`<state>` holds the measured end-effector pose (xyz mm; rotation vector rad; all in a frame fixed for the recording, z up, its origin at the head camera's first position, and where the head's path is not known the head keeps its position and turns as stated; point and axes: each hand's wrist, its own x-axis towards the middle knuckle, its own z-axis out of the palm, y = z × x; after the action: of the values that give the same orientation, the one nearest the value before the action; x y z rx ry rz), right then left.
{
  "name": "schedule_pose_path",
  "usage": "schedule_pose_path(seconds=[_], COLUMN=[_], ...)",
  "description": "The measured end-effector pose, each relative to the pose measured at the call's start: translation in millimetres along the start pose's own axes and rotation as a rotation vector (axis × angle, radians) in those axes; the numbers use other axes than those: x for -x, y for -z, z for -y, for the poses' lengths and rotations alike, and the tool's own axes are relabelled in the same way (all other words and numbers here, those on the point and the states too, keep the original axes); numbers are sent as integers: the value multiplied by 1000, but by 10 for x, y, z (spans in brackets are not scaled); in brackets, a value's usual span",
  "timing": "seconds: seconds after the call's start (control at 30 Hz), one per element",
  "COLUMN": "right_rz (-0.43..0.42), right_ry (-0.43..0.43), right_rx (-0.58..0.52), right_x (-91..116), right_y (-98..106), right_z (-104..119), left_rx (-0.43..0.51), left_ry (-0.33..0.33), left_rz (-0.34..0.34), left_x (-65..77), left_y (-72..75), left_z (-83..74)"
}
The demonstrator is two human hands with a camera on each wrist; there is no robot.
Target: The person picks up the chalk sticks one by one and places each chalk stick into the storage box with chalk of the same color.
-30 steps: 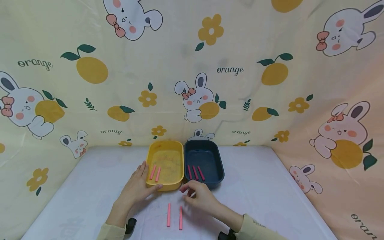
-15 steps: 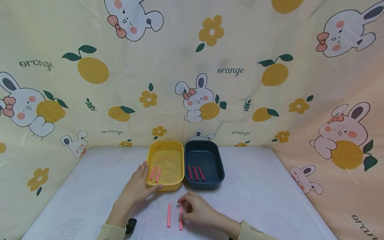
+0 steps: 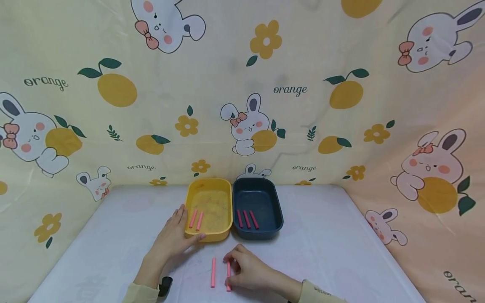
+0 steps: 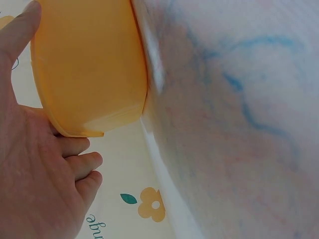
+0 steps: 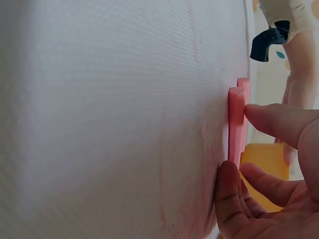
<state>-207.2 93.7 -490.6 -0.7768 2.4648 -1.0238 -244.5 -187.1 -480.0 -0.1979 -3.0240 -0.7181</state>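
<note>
While my right grip pinches a pink stick, left grip uncurled, uneven pressure could roll it free.

A bare left hand is touching the rim of a smooth, orange-yellow plastic tray, which is resting on a white cloth bearing blue streaks; beyond, a cream backdrop is showing an orange flower.

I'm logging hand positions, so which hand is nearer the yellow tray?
Left. The left hand touches the left side of the yellow tray; the right hand is apart, in front of it, touching a pink stick.
</note>
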Motion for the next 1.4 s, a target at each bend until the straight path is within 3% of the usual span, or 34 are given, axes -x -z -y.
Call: schedule_pose_path(seconds=[0.33, 1.4], right_rz=[8, -67], right_ry=[-8, 20], right_rx=[3, -271], right_x=[-21, 27], right_y=[14, -122], right_z=[23, 4], left_rx=[-19, -14], left_ry=[-31, -7], left_rz=[-15, -7], left_x=[-1, -6], left_y=[4, -24], left_z=[16, 19])
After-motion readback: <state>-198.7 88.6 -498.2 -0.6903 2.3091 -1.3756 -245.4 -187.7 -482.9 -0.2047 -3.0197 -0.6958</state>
